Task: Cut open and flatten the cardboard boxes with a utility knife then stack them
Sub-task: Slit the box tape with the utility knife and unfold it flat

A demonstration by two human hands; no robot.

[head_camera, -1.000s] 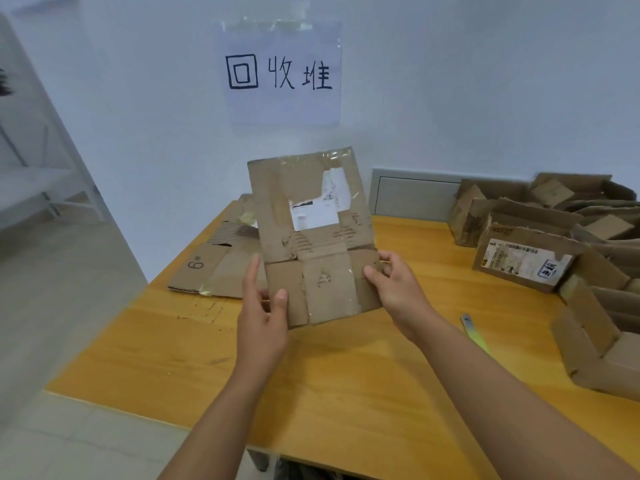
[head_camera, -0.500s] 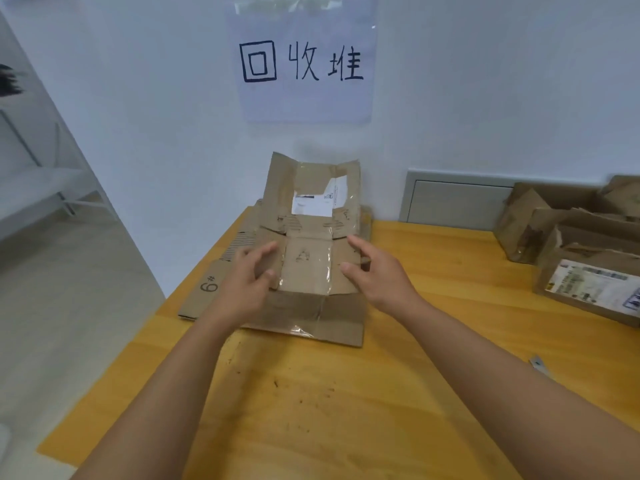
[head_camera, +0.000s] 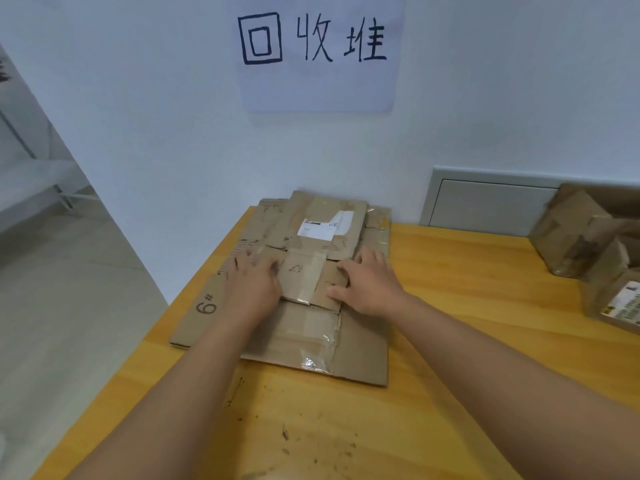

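We see the left hand (head_camera: 254,284) lying palm down with its fingers spread flat on the left side of the flattened cardboard box (head_camera: 313,249), holding nothing. The right hand (head_camera: 369,287) lies the same way on the right side, fingers straight and thumb stretched toward the middle, pressing rather than gripping. Between the hands runs a strip of clear tape (head_camera: 300,277) over the box's centre flap. Farther up the same box sits a white shipping label (head_camera: 320,227) (its print is too small to read). This box lies on top of a stack of flattened cardboard (head_camera: 360,355), whose lowest sheet bears the mark "6#" (head_camera: 206,304) at its left edge. The stack rests on the wooden table (head_camera: 450,323), at its far left corner against the white wall. On that wall hangs a paper sign (head_camera: 318,53) with handwritten characters. At the right edge of the table stand uncut cardboard boxes (head_camera: 568,237), well apart from the hands.
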